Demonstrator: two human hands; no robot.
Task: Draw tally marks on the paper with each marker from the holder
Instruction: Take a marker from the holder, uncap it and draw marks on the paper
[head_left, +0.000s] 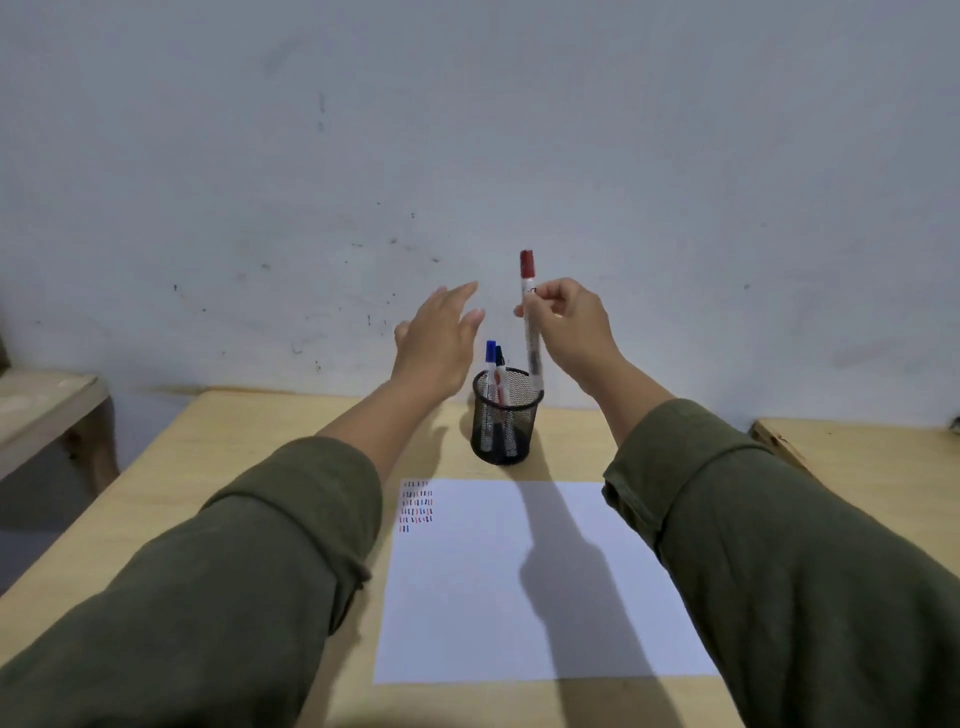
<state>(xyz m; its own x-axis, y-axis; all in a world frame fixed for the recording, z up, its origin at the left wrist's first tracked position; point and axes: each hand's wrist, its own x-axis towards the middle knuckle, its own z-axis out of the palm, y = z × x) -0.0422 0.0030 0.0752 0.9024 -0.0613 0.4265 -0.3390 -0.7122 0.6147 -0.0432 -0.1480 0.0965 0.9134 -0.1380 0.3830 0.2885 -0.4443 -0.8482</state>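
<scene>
Our right fingers (540, 297) pinch the red marker (530, 317) high on its white barrel, just under the cap, thumb on the near side and the other fingers curled round the far side; the right hand (571, 327) is closed on it and on nothing else. The marker stands nearly upright just right of the frame's centre, red cap on and topmost, its lower end at the holder's (506, 415) far right rim. Whether it is going in or coming out we cannot tell, but a high grip like this suits guiding the tip past the rim. Our left hand (439, 340) hovers just left of the holder, fingers spread and flat, palm turned toward it, holding nothing and touching nothing; we judge it is ready to steady the mesh cup if it tips. Inside the holder the blue marker (490, 358) and the black one (500, 358) lean together at the left side, caps up. Below, in the lower middle of the frame, the paper (519, 597) lies flat on the table (249, 441), squared to us, with rows of tallies (415, 506) in its upper left corner, the last row short.
</scene>
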